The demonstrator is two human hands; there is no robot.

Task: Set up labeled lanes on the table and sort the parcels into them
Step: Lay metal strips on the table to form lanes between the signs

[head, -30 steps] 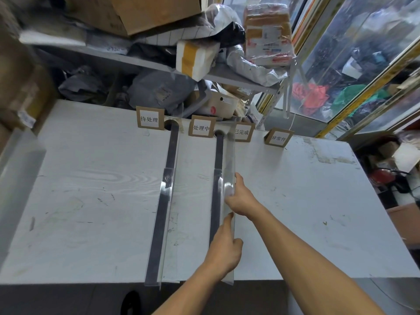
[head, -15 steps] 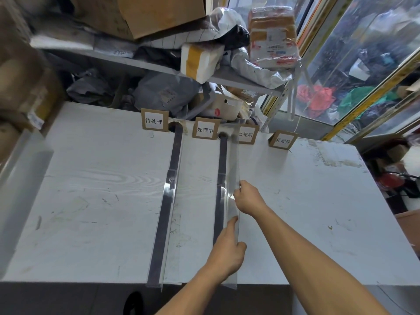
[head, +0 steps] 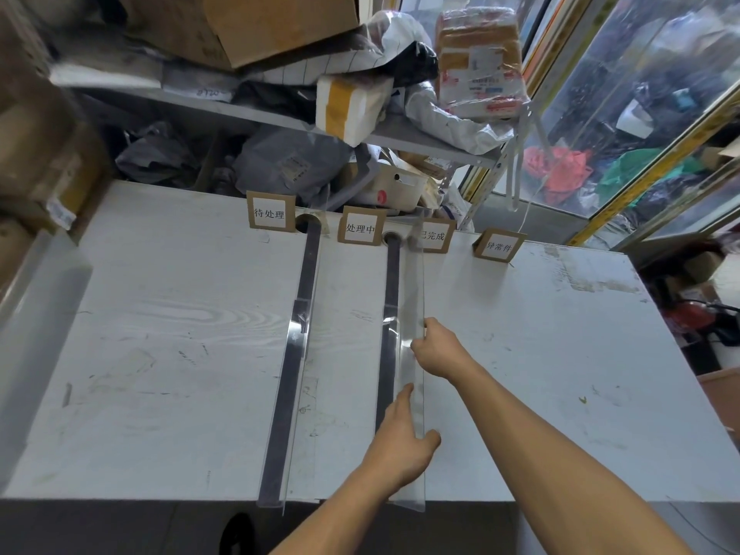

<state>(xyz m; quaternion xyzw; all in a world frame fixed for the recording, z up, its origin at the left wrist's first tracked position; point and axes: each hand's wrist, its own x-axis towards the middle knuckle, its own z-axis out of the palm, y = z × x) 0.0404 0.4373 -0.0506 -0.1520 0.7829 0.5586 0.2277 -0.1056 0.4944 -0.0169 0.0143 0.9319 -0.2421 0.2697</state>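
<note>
Both hands [head: 400,446] [head: 438,350] grip clear divider [head: 414,290]; third label [head: 433,235] partly hidden.

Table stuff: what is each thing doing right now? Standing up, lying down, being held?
Second clear divider: standing on edge, held by both hands.
First clear divider: standing on its own, untouched.
Left hand: grips the divider's near end.
Right hand: pinches its top edge further along.
Four label cards: upright along the table's far edge.
Parcels: piled on the shelf, unsorted.
</note>
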